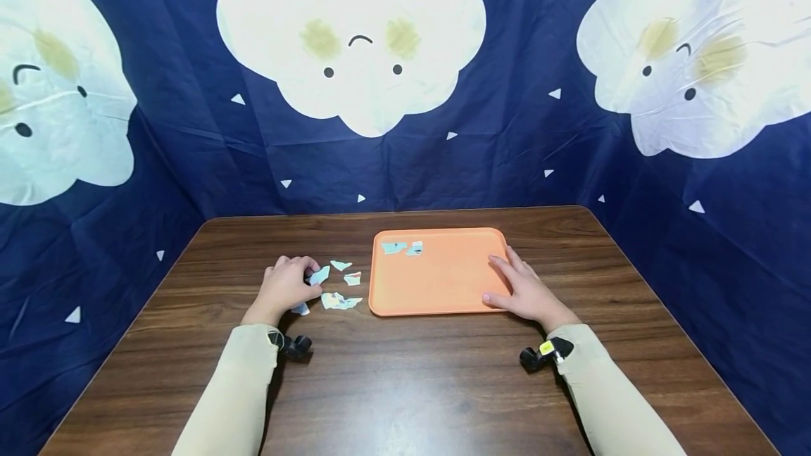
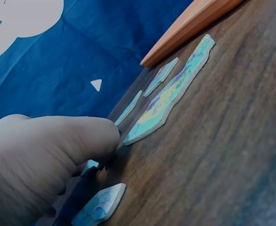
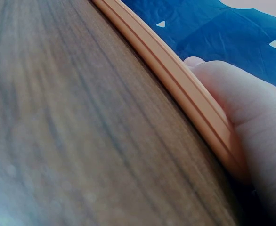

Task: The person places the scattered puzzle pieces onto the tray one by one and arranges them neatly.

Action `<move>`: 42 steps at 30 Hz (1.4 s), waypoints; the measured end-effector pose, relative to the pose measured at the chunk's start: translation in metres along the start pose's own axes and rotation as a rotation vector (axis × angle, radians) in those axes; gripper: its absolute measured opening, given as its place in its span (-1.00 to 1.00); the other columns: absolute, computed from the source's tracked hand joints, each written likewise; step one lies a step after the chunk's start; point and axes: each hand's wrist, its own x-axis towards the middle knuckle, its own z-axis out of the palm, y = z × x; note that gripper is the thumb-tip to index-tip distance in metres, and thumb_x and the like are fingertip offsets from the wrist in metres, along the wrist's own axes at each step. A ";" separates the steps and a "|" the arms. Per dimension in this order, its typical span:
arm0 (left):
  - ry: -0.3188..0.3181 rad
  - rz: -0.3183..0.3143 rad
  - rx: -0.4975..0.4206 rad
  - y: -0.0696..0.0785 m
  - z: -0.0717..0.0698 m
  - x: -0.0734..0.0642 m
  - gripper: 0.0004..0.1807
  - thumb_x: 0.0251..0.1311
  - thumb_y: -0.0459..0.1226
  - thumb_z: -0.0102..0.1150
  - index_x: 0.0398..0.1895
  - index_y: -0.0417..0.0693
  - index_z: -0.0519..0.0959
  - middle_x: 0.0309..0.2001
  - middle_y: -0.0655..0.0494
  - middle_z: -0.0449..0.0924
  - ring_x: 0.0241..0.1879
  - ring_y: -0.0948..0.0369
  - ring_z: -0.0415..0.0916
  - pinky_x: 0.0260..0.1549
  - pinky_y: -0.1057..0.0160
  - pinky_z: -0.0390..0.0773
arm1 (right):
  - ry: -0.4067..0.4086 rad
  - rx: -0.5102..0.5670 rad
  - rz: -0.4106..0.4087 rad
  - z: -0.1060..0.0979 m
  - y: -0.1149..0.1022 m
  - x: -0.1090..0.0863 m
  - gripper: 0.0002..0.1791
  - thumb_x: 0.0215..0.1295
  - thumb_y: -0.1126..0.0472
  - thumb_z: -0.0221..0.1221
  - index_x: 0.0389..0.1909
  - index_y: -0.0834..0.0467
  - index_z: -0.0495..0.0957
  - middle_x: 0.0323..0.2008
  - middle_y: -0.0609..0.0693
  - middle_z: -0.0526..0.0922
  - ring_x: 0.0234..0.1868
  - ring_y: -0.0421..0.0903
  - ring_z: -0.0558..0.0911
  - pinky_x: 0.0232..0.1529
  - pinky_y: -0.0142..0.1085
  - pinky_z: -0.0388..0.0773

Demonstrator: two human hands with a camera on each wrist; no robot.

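My left hand (image 1: 288, 287) is low over the left part of the table, thumb and fingers closing round a light-blue puzzle piece (image 1: 320, 275). Another blue piece (image 2: 100, 205) lies below that hand, partly covered in the head view. Just right of it are a larger yellow and blue piece (image 1: 340, 301), a piece with a red mark (image 1: 353, 279) and a narrow piece (image 1: 341, 265). My right hand (image 1: 522, 290) rests across the right rim of an orange tray (image 1: 443, 309), fingers spread, thumb over the near edge. Two pieces, one pale blue (image 1: 393, 248) and one blue-white (image 1: 415, 249), lie in the tray's far left corner.
The brown wooden table (image 1: 405, 385) ends at a dark blue curtain (image 1: 526, 153) printed with white clouds. Small black cameras are strapped to both wrists, close above the tabletop.
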 end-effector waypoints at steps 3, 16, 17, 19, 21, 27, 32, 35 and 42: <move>0.010 0.005 -0.004 0.003 0.000 0.000 -0.57 -0.08 -0.10 0.30 -0.07 0.00 0.62 -0.15 0.08 0.62 -0.05 -0.04 0.35 -0.06 -0.20 0.27 | -0.001 0.000 0.008 -0.001 0.000 0.000 0.02 0.16 -0.39 0.26 0.54 0.05 0.21 0.59 0.30 -0.15 0.51 0.42 0.03 0.38 0.36 0.02; 0.063 0.020 -0.072 0.022 -0.001 0.007 -0.51 -0.03 -0.15 0.24 0.08 0.16 0.68 -0.10 0.14 0.61 -0.06 -0.01 0.30 -0.07 -0.17 0.26 | 0.021 0.003 -0.015 0.002 0.001 -0.001 0.01 0.17 -0.36 0.28 0.52 0.08 0.23 0.58 0.32 -0.12 0.52 0.39 0.05 0.40 0.34 0.00; 0.065 0.021 -0.073 0.024 0.000 0.008 -0.51 -0.03 -0.15 0.24 0.08 0.17 0.68 -0.11 0.15 0.61 -0.06 0.00 0.30 -0.07 -0.17 0.26 | 0.019 0.005 -0.013 0.002 0.001 -0.001 0.01 0.16 -0.36 0.28 0.52 0.07 0.23 0.58 0.31 -0.12 0.52 0.38 0.05 0.40 0.33 0.00; 0.069 0.026 -0.070 0.029 0.001 0.011 -0.50 -0.04 -0.15 0.24 0.08 0.19 0.68 -0.12 0.17 0.60 -0.06 0.00 0.29 -0.06 -0.18 0.25 | 0.015 0.004 -0.012 0.002 0.000 -0.001 0.01 0.17 -0.36 0.28 0.52 0.08 0.23 0.59 0.31 -0.12 0.52 0.38 0.05 0.41 0.33 0.00; 0.069 0.039 -0.073 0.034 0.002 0.013 -0.50 -0.04 -0.16 0.24 0.09 0.19 0.68 -0.12 0.17 0.60 -0.06 -0.01 0.29 -0.05 -0.19 0.24 | 0.015 0.003 -0.012 0.002 0.000 -0.001 0.01 0.16 -0.36 0.28 0.53 0.08 0.23 0.59 0.31 -0.12 0.52 0.37 0.05 0.41 0.32 0.00; 0.079 0.095 -0.100 0.048 0.006 0.023 -0.51 -0.03 -0.14 0.28 0.09 0.20 0.69 -0.11 0.18 0.60 -0.03 0.00 0.29 -0.01 -0.20 0.24 | 0.010 0.012 -0.005 0.001 0.001 -0.001 0.01 0.16 -0.36 0.29 0.53 0.06 0.23 0.59 0.29 -0.13 0.53 0.36 0.04 0.41 0.31 -0.01; 0.062 0.116 -0.114 0.061 0.011 0.031 -0.52 -0.01 -0.13 0.29 0.09 0.24 0.69 -0.11 0.19 0.59 -0.02 0.01 0.29 -0.01 -0.19 0.24 | 0.009 0.013 -0.007 0.000 0.001 0.000 0.02 0.16 -0.36 0.29 0.53 0.06 0.22 0.59 0.29 -0.13 0.53 0.37 0.04 0.41 0.32 0.00; 0.046 0.121 -0.128 0.069 0.014 0.037 -0.53 -0.01 -0.14 0.27 0.08 0.29 0.69 -0.11 0.21 0.58 -0.04 0.02 0.27 0.01 -0.19 0.21 | 0.006 0.012 -0.008 0.000 0.001 0.000 0.02 0.16 -0.37 0.28 0.54 0.05 0.22 0.59 0.28 -0.14 0.52 0.38 0.04 0.40 0.33 0.01; 0.018 0.142 -0.130 0.089 0.022 0.049 -0.52 0.07 -0.07 0.32 0.14 0.24 0.69 -0.01 0.19 0.59 -0.04 0.04 0.26 0.14 -0.22 0.13 | 0.000 0.013 0.007 0.000 0.002 0.000 0.02 0.16 -0.40 0.26 0.54 0.03 0.21 0.60 0.27 -0.15 0.52 0.41 0.04 0.38 0.36 0.03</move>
